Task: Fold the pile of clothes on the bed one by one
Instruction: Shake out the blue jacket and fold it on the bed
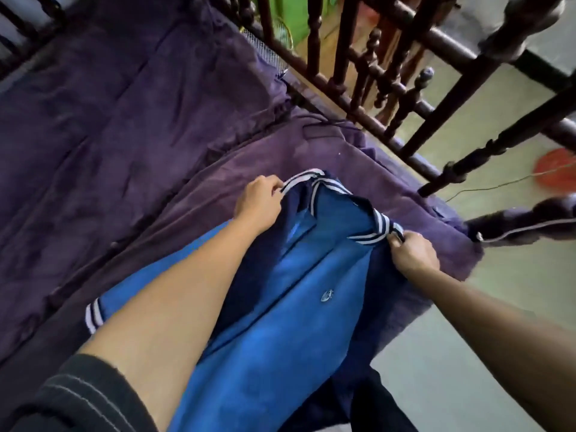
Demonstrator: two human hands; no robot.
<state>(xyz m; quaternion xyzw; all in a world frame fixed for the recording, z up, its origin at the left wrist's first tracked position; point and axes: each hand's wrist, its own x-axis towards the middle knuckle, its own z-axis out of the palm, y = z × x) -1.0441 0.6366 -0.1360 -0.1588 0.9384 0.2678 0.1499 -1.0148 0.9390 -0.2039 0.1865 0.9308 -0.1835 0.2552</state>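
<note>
Your left hand (258, 202) and right hand (413, 254) each pinched the blue jacket's (311, 275) striped trim at lower centre, by the bed's (124, 120) edge, where its overhanging weight could have dragged it floorward.

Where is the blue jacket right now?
In the head view the blue jacket is at lower centre, over the purple bedcover near the bed's right edge; the left hand and right hand each pinch its striped collar.
</note>
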